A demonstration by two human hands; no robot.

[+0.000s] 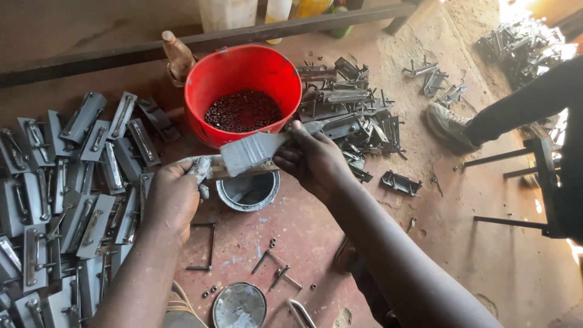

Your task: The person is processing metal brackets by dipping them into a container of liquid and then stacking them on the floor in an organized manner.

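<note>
Reddish concrete floor [291, 231] is showing paint spatter and wear. A dark steel beam [200, 41] is lying across the top. Strong daylight is entering at upper right.

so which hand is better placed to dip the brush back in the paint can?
Right, probably. The right hand holds the brush by its handle, bristles just above the open paint can. The left hand grips the metal piece being painted, so it looks occupied.
</note>
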